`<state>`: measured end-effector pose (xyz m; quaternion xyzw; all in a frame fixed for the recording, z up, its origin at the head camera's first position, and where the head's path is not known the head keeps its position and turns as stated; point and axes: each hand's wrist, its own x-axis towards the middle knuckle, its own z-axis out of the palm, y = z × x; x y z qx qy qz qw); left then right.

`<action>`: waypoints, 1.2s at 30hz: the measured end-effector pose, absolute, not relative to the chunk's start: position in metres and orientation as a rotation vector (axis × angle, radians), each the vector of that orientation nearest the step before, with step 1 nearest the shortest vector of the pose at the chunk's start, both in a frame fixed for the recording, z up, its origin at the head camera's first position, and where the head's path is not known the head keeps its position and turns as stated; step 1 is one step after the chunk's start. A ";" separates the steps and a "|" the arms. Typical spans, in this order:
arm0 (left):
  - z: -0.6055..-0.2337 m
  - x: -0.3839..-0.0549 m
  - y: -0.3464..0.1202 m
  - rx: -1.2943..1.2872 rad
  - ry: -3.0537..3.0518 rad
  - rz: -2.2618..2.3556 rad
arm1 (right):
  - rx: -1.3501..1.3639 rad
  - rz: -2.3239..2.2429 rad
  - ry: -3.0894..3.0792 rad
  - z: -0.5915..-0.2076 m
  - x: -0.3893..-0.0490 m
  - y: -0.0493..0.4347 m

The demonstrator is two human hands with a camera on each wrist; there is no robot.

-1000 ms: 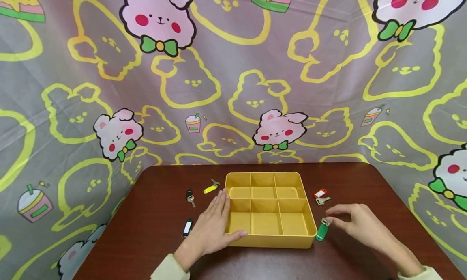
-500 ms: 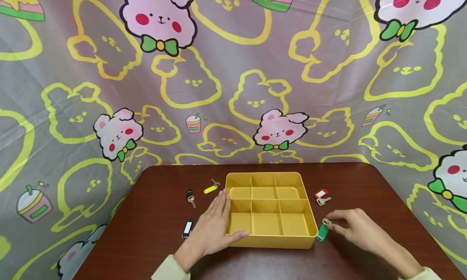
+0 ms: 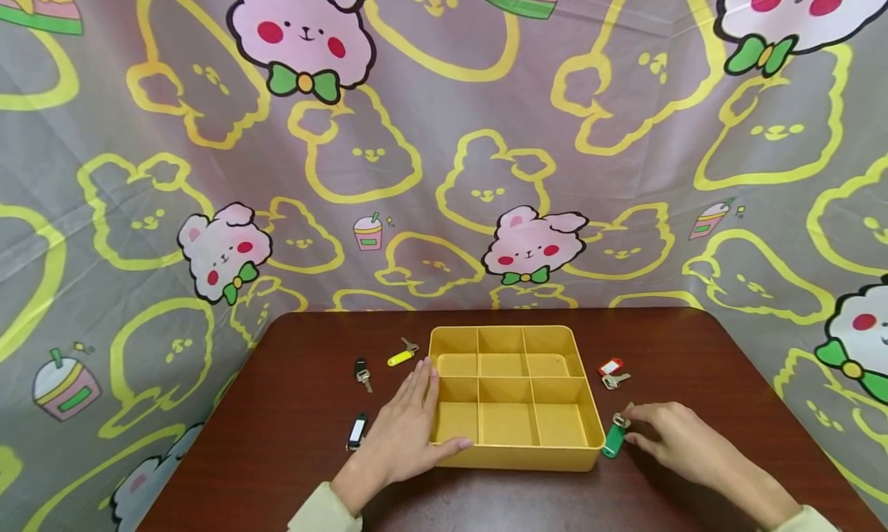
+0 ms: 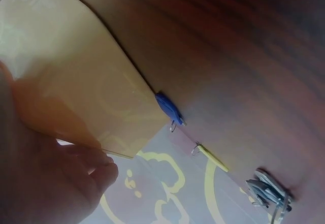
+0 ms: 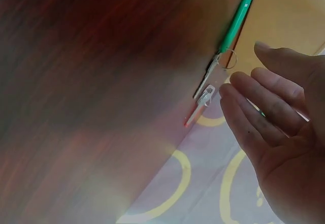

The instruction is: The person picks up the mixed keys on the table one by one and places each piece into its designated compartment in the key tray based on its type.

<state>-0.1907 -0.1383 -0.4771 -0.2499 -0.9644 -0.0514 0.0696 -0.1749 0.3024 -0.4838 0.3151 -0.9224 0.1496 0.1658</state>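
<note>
A yellow box (image 3: 513, 459) with several compartments stands on the table. My left hand (image 3: 398, 432) rests against its left side, fingers straight along the wall and thumb over the front rim. Just right of the box lies a green key tag (image 3: 613, 441) with a key (image 3: 622, 420) on a ring. My right hand (image 3: 676, 439) is beside this key, thumb and fingers apart. In the right wrist view the green tag (image 5: 236, 23) lies on the table, and nothing shows between the fingers (image 5: 249, 102). Farther back is a red key tag (image 3: 610, 367) with its key (image 3: 616, 381).
Left of the box lie a yellow key tag (image 3: 401, 358), a black tag with a key (image 3: 361, 368) and a dark tag with a white label (image 3: 357, 430). The left wrist view shows a blue tag (image 4: 168, 107) by the box. A patterned cloth (image 3: 430, 170) hangs behind.
My right hand's thumb and fingers have spread apart by the green tag's key, and the hand has shifted slightly right. My left hand and the box stay in place.
</note>
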 end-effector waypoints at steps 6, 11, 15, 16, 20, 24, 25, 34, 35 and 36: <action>-0.477 -0.190 -0.138 -0.744 -2.912 -0.165 | 0.904 0.389 -2.642 -0.484 -0.176 0.301; -0.477 -0.190 -0.138 -0.740 -2.920 -0.165 | 0.919 0.371 -2.656 -0.486 -0.177 0.301; -0.477 -0.190 -0.138 -0.745 -2.915 -0.172 | 0.920 0.350 -2.690 -0.486 -0.178 0.301; -0.477 -0.190 -0.138 -0.744 -2.917 -0.174 | 0.921 0.345 -2.693 -0.487 -0.178 0.301; -0.477 -0.189 -0.139 -0.740 -2.929 -0.184 | 0.932 0.334 -2.685 -0.488 -0.179 0.300; -0.478 -0.188 -0.139 -0.741 -2.933 -0.198 | 0.942 0.334 -2.672 -0.489 -0.180 0.300; -0.478 -0.188 -0.139 -0.740 -2.936 -0.200 | 0.941 0.334 -2.671 -0.490 -0.180 0.300; -0.480 -0.188 -0.139 -0.739 -2.927 -0.203 | 0.937 0.323 -2.673 -0.493 -0.181 0.302; -0.480 -0.188 -0.139 -0.739 -2.923 -0.203 | 0.938 0.325 -2.680 -0.493 -0.182 0.303; -0.481 -0.188 -0.139 -0.739 -2.921 -0.203 | 0.940 0.328 -2.690 -0.493 -0.182 0.303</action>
